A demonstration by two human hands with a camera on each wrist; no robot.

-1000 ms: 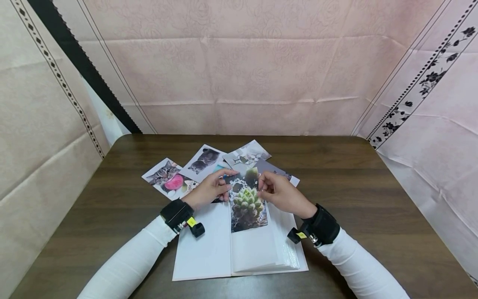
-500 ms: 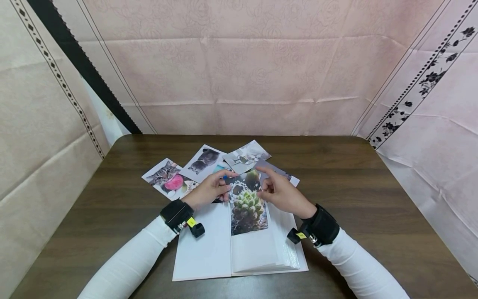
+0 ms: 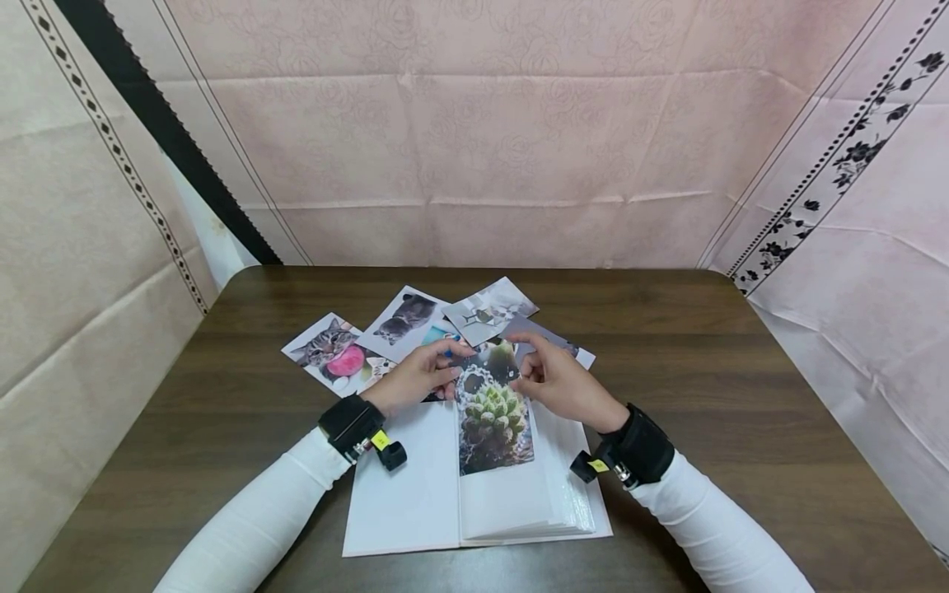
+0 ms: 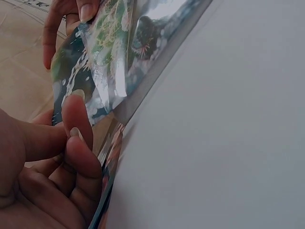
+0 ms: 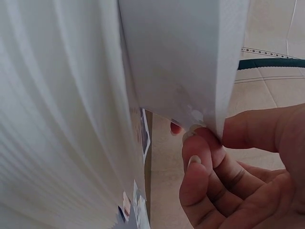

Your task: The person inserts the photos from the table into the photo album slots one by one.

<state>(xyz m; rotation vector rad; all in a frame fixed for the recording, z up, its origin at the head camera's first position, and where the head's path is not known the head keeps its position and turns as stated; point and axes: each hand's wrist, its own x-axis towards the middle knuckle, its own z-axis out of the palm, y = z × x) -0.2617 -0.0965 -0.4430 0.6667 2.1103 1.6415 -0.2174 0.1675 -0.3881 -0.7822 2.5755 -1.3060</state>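
A photo print of a green succulent (image 3: 493, 412) lies partly inside a clear pocket of an open white photo album (image 3: 404, 502). In the left wrist view, the photo's dark upper end (image 4: 71, 71) sticks out past the shiny plastic. My left hand (image 3: 417, 377) pinches the photo near its upper left corner. On the other side, my right hand (image 3: 562, 385) pinches the upper edge of the pocket page, its thumb on the plastic. From the right wrist view, the page's white back (image 5: 171, 57) shows, with right-hand fingertips (image 5: 195, 148) at its corner.
Several loose photos lie behind the album, among them a cat with a pink object (image 3: 326, 354), a dark animal (image 3: 404, 321) and a pale print (image 3: 491, 311). More album pages (image 5: 62, 105) are stacked beside the raised one. The brown wooden table (image 3: 704, 371) extends around them.
The succulent photo has slid down toward me, deeper into the pocket. My right index finger has straightened up from its curl. My left hand has stayed nearly in place.
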